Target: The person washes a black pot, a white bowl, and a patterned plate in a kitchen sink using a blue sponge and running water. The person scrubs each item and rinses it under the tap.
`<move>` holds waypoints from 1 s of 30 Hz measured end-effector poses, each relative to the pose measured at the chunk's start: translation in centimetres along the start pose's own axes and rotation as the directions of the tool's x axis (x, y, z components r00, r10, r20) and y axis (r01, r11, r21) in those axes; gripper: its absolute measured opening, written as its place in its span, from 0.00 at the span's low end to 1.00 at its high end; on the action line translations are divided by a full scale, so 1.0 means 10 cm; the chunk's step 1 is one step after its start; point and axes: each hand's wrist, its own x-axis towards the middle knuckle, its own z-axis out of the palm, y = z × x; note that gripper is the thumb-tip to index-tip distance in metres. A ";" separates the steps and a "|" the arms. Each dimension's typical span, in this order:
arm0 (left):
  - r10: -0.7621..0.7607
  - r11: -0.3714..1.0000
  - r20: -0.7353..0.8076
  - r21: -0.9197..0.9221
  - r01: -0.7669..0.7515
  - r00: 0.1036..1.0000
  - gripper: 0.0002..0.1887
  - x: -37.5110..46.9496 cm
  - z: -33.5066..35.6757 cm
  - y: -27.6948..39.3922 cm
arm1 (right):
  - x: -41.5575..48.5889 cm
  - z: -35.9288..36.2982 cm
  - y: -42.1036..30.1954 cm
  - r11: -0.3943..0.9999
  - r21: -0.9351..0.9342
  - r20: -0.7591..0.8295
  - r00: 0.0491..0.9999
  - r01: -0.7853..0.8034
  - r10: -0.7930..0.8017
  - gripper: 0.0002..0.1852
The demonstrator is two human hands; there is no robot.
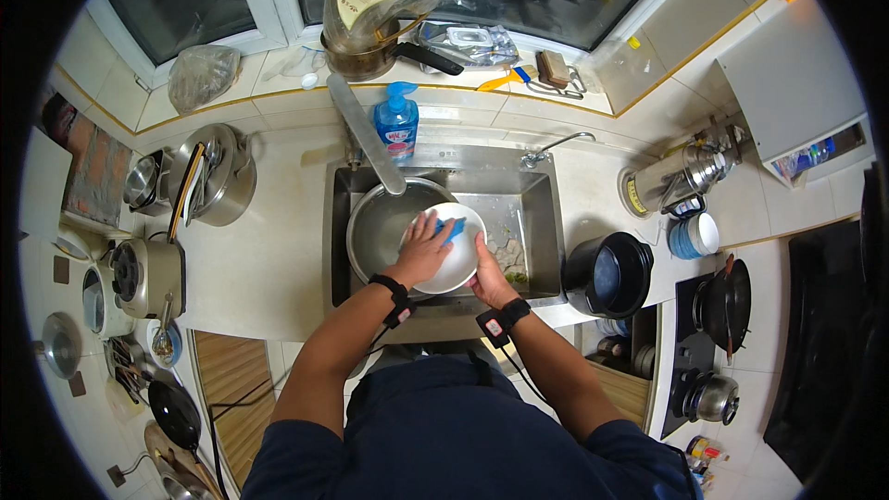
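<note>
Over the sink, a white bowl (460, 271) is tilted with its inside facing up. My right hand (492, 274) grips its right rim, fingers partly hidden beneath. My left hand (425, 250) presses a blue cloth (453, 228) against the inner surface, fingers spread across it. Below the bowl, a large stainless steel basin (371, 243) sits in the left part of the steel sink (549, 222). Pale food scraps and green bits (512, 257) lie on the sink floor to the right.
A wide metal faucet spout (368, 135) reaches over the basin, beside a blue pump bottle (396, 121). A small curved tap (555, 149) stands at the back right. To the sink's right is a black pot (608, 274); a large lidded steel pot (219, 180) stands on the left counter.
</note>
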 end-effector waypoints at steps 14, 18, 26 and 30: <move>-0.440 0.674 -0.037 -0.673 0.304 0.897 0.19 -0.47 0.39 -0.79 | 0.81 -0.23 0.42 1.000 0.005 -0.196 0.981 -0.011 0.012 0.29; -0.560 0.655 -0.140 -0.679 0.333 0.816 0.19 -0.61 0.12 -0.93 | 1.31 -0.31 0.82 0.990 0.064 -0.191 0.973 -0.122 0.132 0.27; -0.667 0.472 -0.087 -0.818 0.329 0.740 0.19 -1.03 -0.25 -0.81 | 1.65 -0.28 1.14 0.930 -0.347 -0.056 0.993 -0.118 0.104 0.27; -0.725 0.375 -0.006 -0.842 0.387 0.689 0.19 -1.15 -0.23 -0.74 | 1.81 -0.23 1.20 0.910 -0.221 -0.209 0.928 -0.351 0.307 0.30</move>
